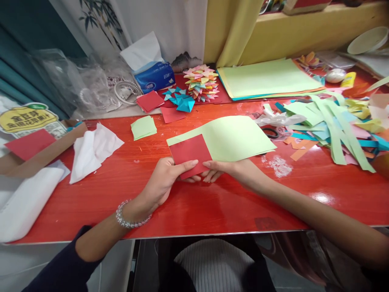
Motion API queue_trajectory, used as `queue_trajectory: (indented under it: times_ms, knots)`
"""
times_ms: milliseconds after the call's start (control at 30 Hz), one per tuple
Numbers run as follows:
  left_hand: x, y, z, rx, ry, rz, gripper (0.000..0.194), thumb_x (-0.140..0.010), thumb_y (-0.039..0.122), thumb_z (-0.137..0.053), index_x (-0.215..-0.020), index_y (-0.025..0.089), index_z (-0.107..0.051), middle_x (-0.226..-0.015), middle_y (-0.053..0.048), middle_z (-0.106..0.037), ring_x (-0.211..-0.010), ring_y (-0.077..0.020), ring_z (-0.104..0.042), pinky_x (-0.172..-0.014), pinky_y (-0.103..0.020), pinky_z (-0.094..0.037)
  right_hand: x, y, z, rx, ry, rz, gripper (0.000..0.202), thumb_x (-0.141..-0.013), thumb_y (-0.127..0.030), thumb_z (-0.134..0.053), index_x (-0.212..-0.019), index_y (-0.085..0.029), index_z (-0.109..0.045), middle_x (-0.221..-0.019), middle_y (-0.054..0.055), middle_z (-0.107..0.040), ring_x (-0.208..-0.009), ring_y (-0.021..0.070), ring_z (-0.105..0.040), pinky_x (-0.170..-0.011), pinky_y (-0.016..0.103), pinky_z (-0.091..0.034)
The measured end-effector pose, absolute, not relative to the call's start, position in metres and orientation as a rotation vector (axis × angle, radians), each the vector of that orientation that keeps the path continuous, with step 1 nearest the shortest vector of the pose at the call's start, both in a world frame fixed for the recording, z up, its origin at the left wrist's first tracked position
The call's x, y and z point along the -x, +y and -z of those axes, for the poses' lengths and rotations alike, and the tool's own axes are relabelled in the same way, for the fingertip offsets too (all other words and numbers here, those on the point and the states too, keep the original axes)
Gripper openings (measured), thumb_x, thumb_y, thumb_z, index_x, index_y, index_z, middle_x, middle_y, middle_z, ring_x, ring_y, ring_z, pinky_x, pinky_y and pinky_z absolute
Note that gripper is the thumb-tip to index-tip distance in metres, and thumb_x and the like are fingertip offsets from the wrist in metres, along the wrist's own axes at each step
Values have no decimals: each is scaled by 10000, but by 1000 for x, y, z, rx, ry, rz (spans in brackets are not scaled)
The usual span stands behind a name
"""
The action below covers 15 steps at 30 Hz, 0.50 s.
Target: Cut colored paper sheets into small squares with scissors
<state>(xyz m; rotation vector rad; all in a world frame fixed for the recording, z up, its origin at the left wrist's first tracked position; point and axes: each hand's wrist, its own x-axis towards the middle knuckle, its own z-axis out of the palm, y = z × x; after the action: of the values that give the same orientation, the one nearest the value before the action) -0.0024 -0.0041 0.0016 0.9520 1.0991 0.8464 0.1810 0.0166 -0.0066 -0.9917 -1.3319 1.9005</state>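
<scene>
Between my hands is a red paper square (pixel 191 152), laid over the left end of a long light green paper sheet (pixel 235 136). My left hand (pixel 170 178) pinches the square's lower left part, thumb on top and fingers underneath. With its thumb on the red square's lower right edge, my right hand (pixel 221 168) grips the two papers together, fingers beneath. The green sheet bows upward and reaches out to the right. A small stack of light green squares (pixel 144 127) lies to the left, with red squares (pixel 150 101) farther back.
Paper strips and scraps (pixel 334 125) heap up on the right, beside black-handled scissors (pixel 270 132). Behind stand a tissue pack (pixel 154 75), a folded-paper stack (pixel 201 83) and large coloured sheets (pixel 267 79). Crumpled tissue (pixel 94 152) and a cardboard box (pixel 45 148) occupy the left.
</scene>
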Motion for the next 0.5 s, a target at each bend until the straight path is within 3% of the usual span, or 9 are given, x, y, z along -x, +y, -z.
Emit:
queue_trajectory:
  times_ms: [133,333,433,500]
  knots:
    - [5,-1,3,-950,1144,-873,193,-726,288,-697,-837,132,-712,-766,-52,-728,-629,-134,-666,-606,-212,-553,-184,19,9,1136,-1299,-1784,237,-764,-409,-637,-748,-176,-679,-673,53,-700,-580,180,-655,-633,339,-572]
    - [17,11,5,-962,1244,-966,198,-695,297,-721,-796,126,-717,-801,-59,-734,-650,-143,-678,-629,-218,-557,-209,41,7,1144,-1209,-1226,240,-743,-390,-656,-919,-227,-651,-1080,37,-640,-892,216,-633,-612,304,-561]
    - [28,20,8,-1025,1344,-1013,205,-687,304,-722,-754,111,-713,-679,-59,-722,-618,-147,-673,-618,-216,-552,-233,57,-7,1334,-1482,-1078,338,-813,-456,-535,-1027,-209,-619,-957,65,-663,-819,207,-628,-620,313,-522]
    - [37,26,10,-1056,1405,-1025,205,-684,302,-720,-740,105,-711,-628,-60,-711,-605,-148,-671,-605,-213,-550,-250,63,-17,1642,-1762,-753,365,-818,-467,-508,-1028,-187,-613,-884,89,-669,-762,212,-611,-607,322,-470]
